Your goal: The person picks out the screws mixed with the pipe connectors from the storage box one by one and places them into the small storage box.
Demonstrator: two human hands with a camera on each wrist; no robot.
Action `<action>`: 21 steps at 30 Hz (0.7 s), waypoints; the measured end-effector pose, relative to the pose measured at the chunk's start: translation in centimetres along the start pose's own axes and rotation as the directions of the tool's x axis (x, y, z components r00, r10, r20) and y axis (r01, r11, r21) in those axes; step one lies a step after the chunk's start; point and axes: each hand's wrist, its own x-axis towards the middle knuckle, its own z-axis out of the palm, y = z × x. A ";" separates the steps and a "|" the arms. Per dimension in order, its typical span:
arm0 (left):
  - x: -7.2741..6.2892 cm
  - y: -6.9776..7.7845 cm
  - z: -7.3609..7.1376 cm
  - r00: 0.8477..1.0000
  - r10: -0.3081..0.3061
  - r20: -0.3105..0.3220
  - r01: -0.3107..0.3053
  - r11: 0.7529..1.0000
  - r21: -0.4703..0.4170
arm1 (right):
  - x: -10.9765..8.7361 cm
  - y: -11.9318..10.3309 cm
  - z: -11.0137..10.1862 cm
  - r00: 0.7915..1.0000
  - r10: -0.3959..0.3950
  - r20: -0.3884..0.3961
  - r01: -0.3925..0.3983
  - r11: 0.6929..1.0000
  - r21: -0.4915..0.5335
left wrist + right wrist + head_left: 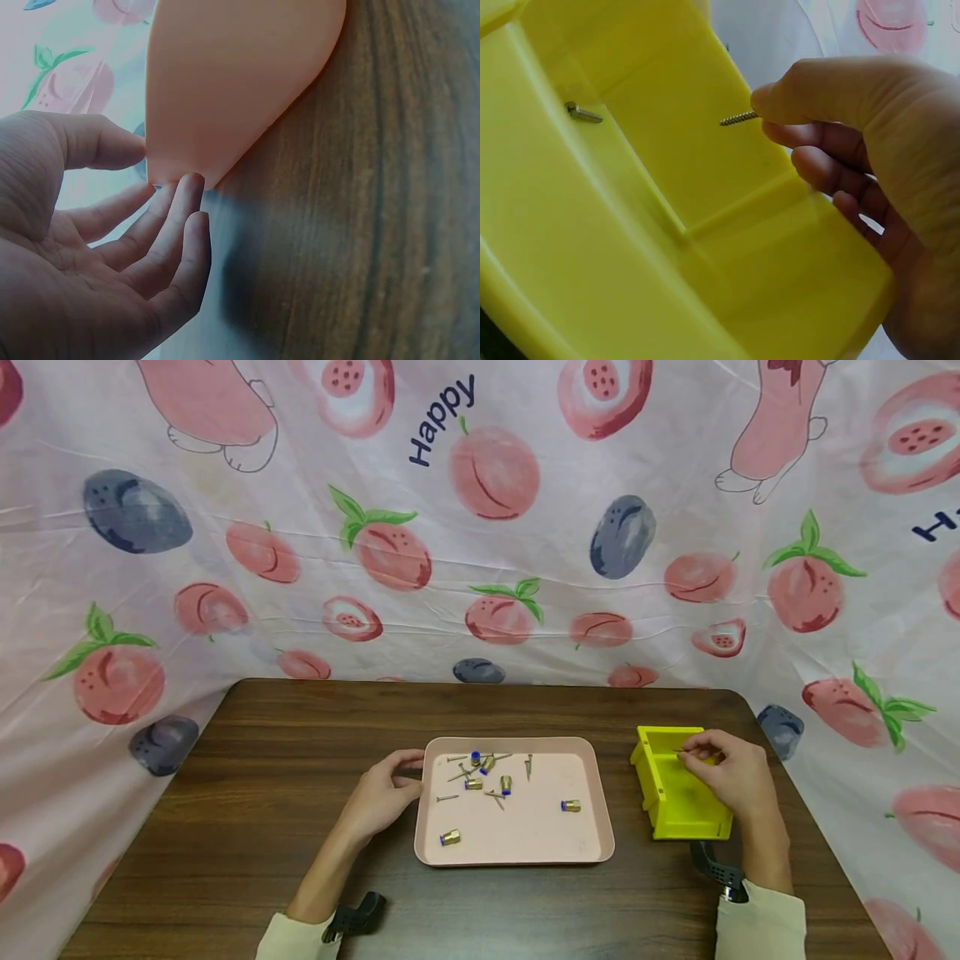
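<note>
My right hand (pixel 723 768) is over the yellow bin (pixel 656 802), pinching a screw (pixel 739 118) between thumb and fingertips. In the right wrist view its threaded end points into the bin, where another screw (pixel 583 113) lies on the inside. On the left, my left hand (pixel 384 797) holds the pink tray (pixel 525 852) by its side edge, thumb at the rim and fingertips against the outer wall (pixel 240 67). Inside the tray lie several brass fittings with blue ends, one fitting (pixel 450 837) near the front left, and several loose screws, one screw (pixel 447 797) at the left.
Tray and bin stand apart on a dark wooden table (pixel 300 727), the bin near its right edge. A fruit-printed cloth (pixel 555 543) hangs behind the table and along both sides. Black straps (pixel 356 914) with mounts sit at both wrists.
</note>
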 end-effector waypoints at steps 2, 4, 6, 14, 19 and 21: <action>-0.1 0.0 0.0 1.000 0.004 -0.001 -0.004 1.000 0.003 | 0.0 0.0 0.1 1.000 0.004 0.004 -0.004 1.000 -0.017; -0.2 0.1 0.1 1.000 0.006 -0.004 -0.006 1.000 0.005 | 0.0 -0.1 0.2 1.000 0.008 0.008 -0.007 0.999 -0.035; -0.2 0.1 0.1 1.000 0.012 -0.003 -0.012 1.000 0.003 | 0.0 -0.1 0.2 1.000 0.006 0.011 -0.005 0.999 -0.051; -0.3 0.1 0.1 1.000 0.007 0.001 -0.007 1.000 0.004 | 0.1 0.1 0.0 0.998 -0.058 -0.021 0.058 0.998 -0.010; -0.3 0.1 0.0 1.000 0.007 0.002 -0.007 1.000 -0.004 | 0.2 -0.3 -0.3 0.992 -0.096 -0.078 0.102 0.992 0.076; -0.3 0.2 0.0 1.000 0.007 0.004 -0.007 1.000 -0.005 | 0.2 -0.6 -0.4 0.992 -0.098 -0.084 0.108 0.987 0.123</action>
